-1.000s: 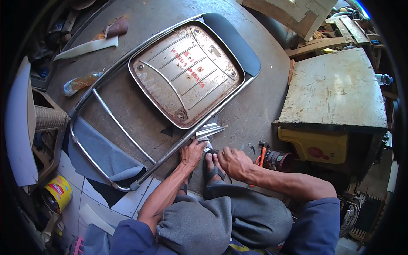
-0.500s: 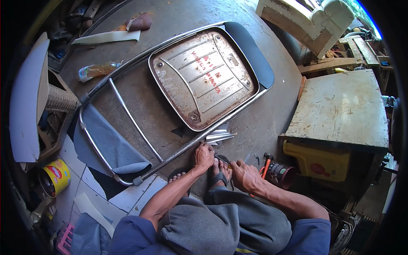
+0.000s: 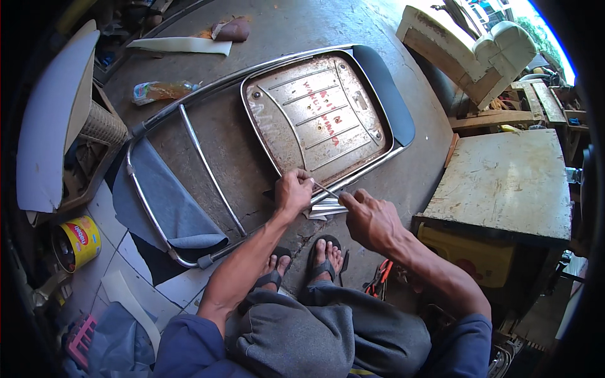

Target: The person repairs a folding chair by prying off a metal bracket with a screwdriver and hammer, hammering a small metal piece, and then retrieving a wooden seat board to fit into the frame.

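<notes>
My left hand [image 3: 294,190] pinches the far end of a thin metal rod [image 3: 328,190], perhaps a screwdriver, at the lower corner of a rusty metal seat pan [image 3: 334,157]. My right hand [image 3: 372,220] is closed around the rod's near end; its handle, if any, is hidden. The pan lies within a chrome tubular chair frame [image 3: 199,151] with a dark blue pad [image 3: 394,101] at one end. Bent silver strips [image 3: 326,208] lie under the rod, beside the frame. Blue-grey fabric [image 3: 157,195] lies under the frame's other end.
A wooden box [image 3: 495,183] over a yellow container stands right; orange-handled tools [image 3: 378,280] lie below it. A bare chair frame [image 3: 454,60] is behind. Left are a white board [image 3: 50,120], yellow can [image 3: 79,246], plastic bottle [image 3: 161,91] and foam strip [image 3: 176,45]. My sandalled feet are below my hands.
Both hands have risen from beside my feet to the seat pan's lower edge, still closed on the thin rod. The camera view has shifted, uncovering more of my feet.
</notes>
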Demonstrator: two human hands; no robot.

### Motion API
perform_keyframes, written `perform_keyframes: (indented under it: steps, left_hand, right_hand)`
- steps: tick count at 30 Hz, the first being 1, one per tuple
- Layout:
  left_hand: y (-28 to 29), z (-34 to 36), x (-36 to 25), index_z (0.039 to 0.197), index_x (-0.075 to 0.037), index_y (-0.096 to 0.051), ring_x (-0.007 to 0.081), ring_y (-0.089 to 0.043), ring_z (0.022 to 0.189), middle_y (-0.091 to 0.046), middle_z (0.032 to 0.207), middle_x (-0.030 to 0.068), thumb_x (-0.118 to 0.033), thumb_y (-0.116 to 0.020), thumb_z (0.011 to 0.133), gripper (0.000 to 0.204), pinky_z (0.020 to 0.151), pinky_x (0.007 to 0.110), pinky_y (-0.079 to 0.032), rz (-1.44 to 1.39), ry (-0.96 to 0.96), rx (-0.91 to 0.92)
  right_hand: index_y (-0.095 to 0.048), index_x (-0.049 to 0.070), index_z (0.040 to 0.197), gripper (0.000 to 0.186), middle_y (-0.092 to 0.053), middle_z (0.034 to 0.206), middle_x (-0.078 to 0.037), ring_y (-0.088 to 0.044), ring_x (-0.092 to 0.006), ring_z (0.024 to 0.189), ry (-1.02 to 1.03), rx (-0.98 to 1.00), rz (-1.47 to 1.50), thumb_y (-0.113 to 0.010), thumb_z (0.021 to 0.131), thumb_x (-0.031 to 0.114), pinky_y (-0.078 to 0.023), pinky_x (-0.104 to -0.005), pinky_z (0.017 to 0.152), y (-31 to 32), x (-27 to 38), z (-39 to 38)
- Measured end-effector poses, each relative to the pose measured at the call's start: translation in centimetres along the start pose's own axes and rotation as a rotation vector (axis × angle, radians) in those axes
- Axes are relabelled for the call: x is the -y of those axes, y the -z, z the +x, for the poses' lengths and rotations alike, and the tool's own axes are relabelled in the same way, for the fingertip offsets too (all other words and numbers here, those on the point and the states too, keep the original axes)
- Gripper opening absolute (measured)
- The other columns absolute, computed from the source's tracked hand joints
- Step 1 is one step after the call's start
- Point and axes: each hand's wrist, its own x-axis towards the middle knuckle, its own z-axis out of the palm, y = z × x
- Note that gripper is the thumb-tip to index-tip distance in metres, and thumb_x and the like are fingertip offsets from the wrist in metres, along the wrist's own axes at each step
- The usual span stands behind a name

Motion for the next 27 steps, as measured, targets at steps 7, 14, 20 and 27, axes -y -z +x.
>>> perform_keyframes:
  steps: [7, 14, 20, 27]
  left_hand:
    - [1.5, 0.8, 1.9, 0.109, -0.003, -0.069, 0.0313, -0.067, 0.076, -0.068, 0.082, 0.0144, -0.010, -0.069, 0.082, 0.028, 0.073, 0.043, -0.053, 0.213, -0.274, -0.289]
    - [3.4, -1.1, 1.1, 0.117, -0.007, -0.067, 0.0329, -0.053, 0.100, -0.052, 0.103, 0.0151, -0.015, -0.074, 0.081, 0.038, 0.087, 0.046, -0.044, 0.552, -0.496, -0.283]
    - [4.0, 0.2, 0.4, 0.107, -0.010, -0.074, 0.0284, -0.054, 0.100, -0.059, 0.101, 0.0085, -0.023, -0.077, 0.080, 0.030, 0.087, 0.047, -0.039, 0.746, -0.619, -0.149]
    - [3.6, 0.0, 1.2, 0.107, -0.014, -0.077, 0.0238, -0.055, 0.099, -0.068, 0.101, 0.0019, -0.025, -0.077, 0.081, 0.028, 0.090, 0.045, -0.036, 0.845, -0.821, -0.180]
  right_hand:
    - [-0.069, 0.007, 0.111, 0.031, -0.068, 0.099, -0.022, -0.069, -0.0405, 0.079, 0.026, -0.026, -0.068, -0.054, 0.083, 0.011, -0.056, -0.0503, 0.068, -0.6, -0.3, 3.8]
    - [-0.065, 0.010, 0.124, 0.041, -0.069, 0.114, -0.020, -0.070, -0.0398, 0.094, -0.128, -0.040, 0.070, -0.060, 0.084, 0.018, -0.057, -0.0471, 0.081, 1.3, -0.2, 4.5]
    - [-0.064, 0.006, 0.125, 0.042, -0.070, 0.113, -0.022, -0.067, -0.0407, 0.104, -0.205, -0.223, 0.463, -0.063, 0.085, 0.020, -0.054, -0.0457, 0.091, -2.8, -2.2, 3.8]
    - [-0.063, 0.004, 0.129, 0.044, -0.071, 0.117, -0.022, -0.070, -0.0330, 0.109, -0.355, -0.403, 0.846, -0.067, 0.089, 0.023, -0.053, -0.0401, 0.096, -8.5, -2.9, 1.5]
